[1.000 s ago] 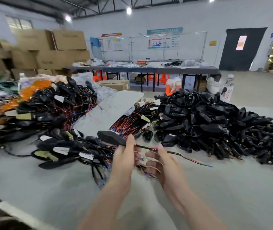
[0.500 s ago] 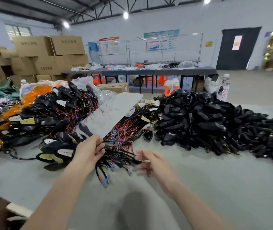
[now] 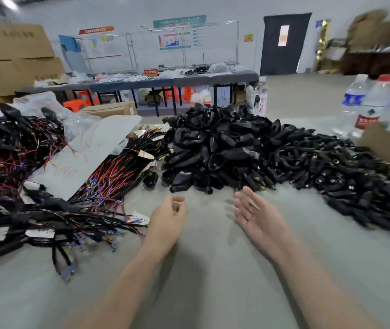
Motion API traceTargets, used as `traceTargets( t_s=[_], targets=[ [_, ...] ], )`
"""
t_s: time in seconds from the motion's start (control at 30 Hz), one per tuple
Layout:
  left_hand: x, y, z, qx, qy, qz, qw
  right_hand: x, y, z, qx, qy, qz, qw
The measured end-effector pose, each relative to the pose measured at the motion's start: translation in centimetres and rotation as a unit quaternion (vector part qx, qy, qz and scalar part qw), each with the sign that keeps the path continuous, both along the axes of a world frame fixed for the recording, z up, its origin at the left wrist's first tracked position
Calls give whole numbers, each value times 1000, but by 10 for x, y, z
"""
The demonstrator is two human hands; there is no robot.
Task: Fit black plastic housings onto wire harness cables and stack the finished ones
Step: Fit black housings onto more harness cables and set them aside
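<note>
A big heap of black plastic housings [image 3: 215,148] lies in the middle of the grey table [image 3: 201,269], spreading right into smaller black connectors [image 3: 345,179]. Bare harness cables [image 3: 115,179] with red and black wires lie left of the heap. Finished harnesses with housings and white tags [image 3: 18,224] are stacked at the left. My left hand [image 3: 169,216] hovers over the table in front of the heap, fingers loosely curled, holding nothing. My right hand [image 3: 258,216] is beside it, palm turned inward, fingers straight and empty.
A white sheet [image 3: 87,157] lies between the wire piles. Two water bottles [image 3: 364,108] and a cardboard box corner [image 3: 388,148] stand at the right. Cardboard boxes [image 3: 11,55] are stacked at the far left, and a long table [image 3: 165,81] crosses the background.
A second ago both hands held a finished harness. My left hand laid it on the left stack, and both hands have moved right, empty, toward the housing heap. The view has turned right.
</note>
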State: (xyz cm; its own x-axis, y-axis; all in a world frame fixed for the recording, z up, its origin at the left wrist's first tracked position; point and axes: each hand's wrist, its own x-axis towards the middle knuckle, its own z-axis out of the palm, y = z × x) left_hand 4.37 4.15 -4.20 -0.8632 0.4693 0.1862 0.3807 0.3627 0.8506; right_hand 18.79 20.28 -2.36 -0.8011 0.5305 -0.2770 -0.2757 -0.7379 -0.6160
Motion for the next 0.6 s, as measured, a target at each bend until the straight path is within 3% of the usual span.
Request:
traceTargets(
  t_s=[0.1, 0.23, 0.3, 0.43, 0.5, 0.6],
  targets=[
    [-31, 6, 12, -34, 56, 26, 998, -2, 12, -7, -45, 20, 9, 999],
    [-90, 4, 28, -156, 155, 115, 969, -8, 19, -13, -52, 10, 20, 998],
    [-115, 2, 31, -256, 177, 142, 940, -10, 22, -16, -52, 11, 28, 998],
    [-146, -5, 30, -470, 201, 146, 847, -9, 28, -20, -57, 21, 31, 998],
    [-156, -10, 30, -467, 210, 148, 846, -9, 30, -19, -52, 22, 27, 998],
    [-160, -9, 37, -383, 196, 154, 889, -7, 32, -18, -42, 25, 13, 999]
  ],
)
